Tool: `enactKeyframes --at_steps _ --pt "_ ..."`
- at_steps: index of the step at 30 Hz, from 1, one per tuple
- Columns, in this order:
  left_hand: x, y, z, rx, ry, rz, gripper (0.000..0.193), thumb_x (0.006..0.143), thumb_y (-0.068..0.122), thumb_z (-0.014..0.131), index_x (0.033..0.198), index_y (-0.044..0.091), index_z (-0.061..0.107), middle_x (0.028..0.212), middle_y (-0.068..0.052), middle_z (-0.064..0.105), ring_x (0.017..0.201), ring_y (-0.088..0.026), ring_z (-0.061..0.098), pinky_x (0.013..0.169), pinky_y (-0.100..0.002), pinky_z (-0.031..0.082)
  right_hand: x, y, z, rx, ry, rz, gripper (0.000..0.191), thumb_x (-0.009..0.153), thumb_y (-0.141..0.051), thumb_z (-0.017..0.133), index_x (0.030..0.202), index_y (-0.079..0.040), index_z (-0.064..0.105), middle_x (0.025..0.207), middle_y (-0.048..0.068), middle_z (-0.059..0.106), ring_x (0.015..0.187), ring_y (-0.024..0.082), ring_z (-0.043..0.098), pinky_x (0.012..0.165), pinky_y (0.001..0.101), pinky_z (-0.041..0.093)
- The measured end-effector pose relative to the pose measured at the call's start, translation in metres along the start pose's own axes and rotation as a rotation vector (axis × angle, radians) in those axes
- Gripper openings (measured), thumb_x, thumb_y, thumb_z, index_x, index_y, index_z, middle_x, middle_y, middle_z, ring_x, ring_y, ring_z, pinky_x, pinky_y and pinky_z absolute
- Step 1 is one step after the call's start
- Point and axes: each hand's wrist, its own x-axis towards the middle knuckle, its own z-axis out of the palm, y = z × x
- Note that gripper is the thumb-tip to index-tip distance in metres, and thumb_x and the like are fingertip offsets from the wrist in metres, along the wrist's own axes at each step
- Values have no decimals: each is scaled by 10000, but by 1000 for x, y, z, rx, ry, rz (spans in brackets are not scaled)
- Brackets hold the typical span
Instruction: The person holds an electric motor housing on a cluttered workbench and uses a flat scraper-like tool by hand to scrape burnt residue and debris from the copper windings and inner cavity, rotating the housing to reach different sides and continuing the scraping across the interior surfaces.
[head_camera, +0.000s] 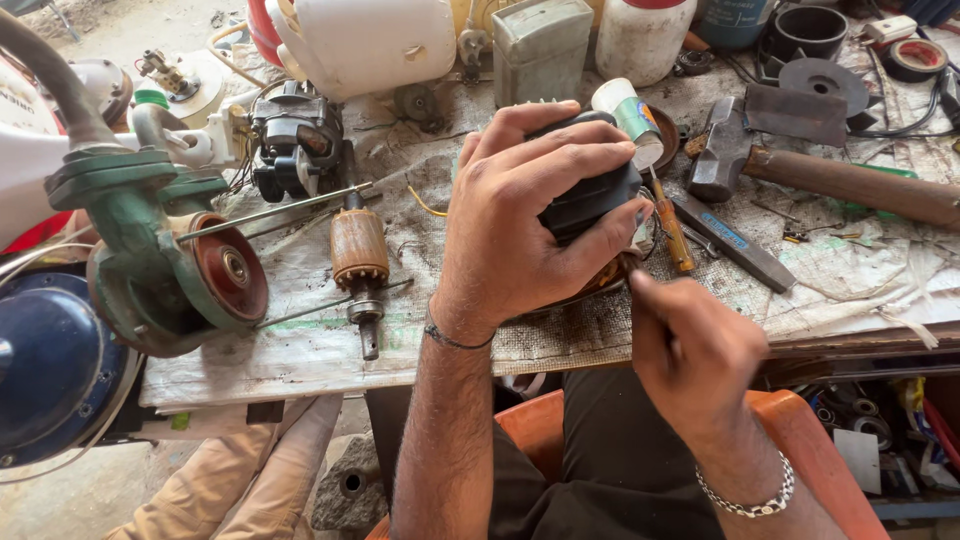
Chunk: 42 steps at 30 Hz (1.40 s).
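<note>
Your left hand wraps tightly around the black ribbed motor housing, raised above the cloth-covered workbench. Your right hand pinches something thin at its lower edge; keep the housing steady and work gently.

Repair wkshop: hammer, motor parts on bench
</note>
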Motion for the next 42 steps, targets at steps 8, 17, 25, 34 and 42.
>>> enactKeyframes --at_steps 8,17,25,34,42 --pt "0 1 0 0 3 -14 328 935 365 840 1191 174 768 1260 27 760 1318 -231 616 1129 -435 454 3 -5 -3 -66 -56 36 176 907 103 762 1054 10 735 849 151 729 618 194 657 529 326 457" --pt "0 1 1 6 -4 -10 329 928 365 838 1185 170 770 1252 27 763 1338 -237 611 1141 -449 448 -1 2 1 -37 -29 17 170 895 113 763 1000 -8 708 788 120 689 589 184 626 521 328 431" --pt "1 0 -1 -2 1 -9 330 932 370 837 1185 169 770 1255 22 763 1315 -237 617 1143 -448 452 -6 5 3 -21 -33 39 190 884 124 734 1033 7 717 790 131 688 585 194 626 518 331 440" --pt "0 -1 0 14 8 7 323 925 356 845 1182 173 772 1251 20 761 1309 -242 618 1148 -449 451 -16 8 10 77 9 108 156 963 109 728 1067 -2 694 886 111 715 678 135 703 562 268 517" --pt "-2 0 -2 7 -10 -12 328 934 360 835 1193 171 768 1267 22 758 1318 -234 619 1132 -434 457 -14 13 12 40 -28 89 168 934 110 745 1039 -6 686 837 128 697 672 172 680 569 317 495"
